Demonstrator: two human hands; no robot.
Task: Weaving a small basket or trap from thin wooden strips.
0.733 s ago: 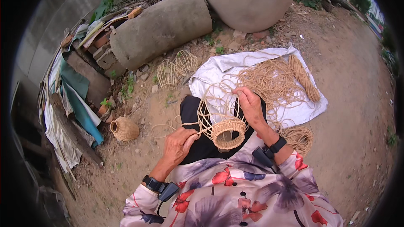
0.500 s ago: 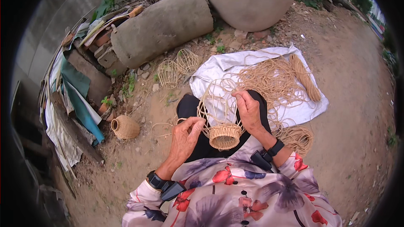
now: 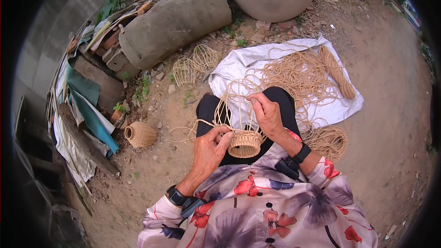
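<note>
A partly woven basket [image 3: 245, 145] sits over my lap, its tan woven band toward me and its thin bare ribs spreading away. My left hand [image 3: 209, 150] is closed at the band's left edge, thumb and forefinger pinching the weaving cord. A loose length of that cord [image 3: 181, 134] loops out to the left. On the right side of the ribs my right hand [image 3: 267, 115] is closed, its fingertips pinched on a strand of cord. Exactly how that strand joins the weave is hidden by the fingers.
Tangled tan cord [image 3: 294, 76] and a cord bundle [image 3: 336, 71] lie on a white sheet [image 3: 351, 106]. A coil [image 3: 328, 143] rests nearby. A finished small basket [image 3: 140, 134] and two bare frames [image 3: 184, 71] stand left. Beyond are a concrete cylinder [image 3: 177, 20] and rubble.
My left hand has moved right, close against the woven band. My right hand has shifted slightly left over the ribs. The view has tilted a little.
</note>
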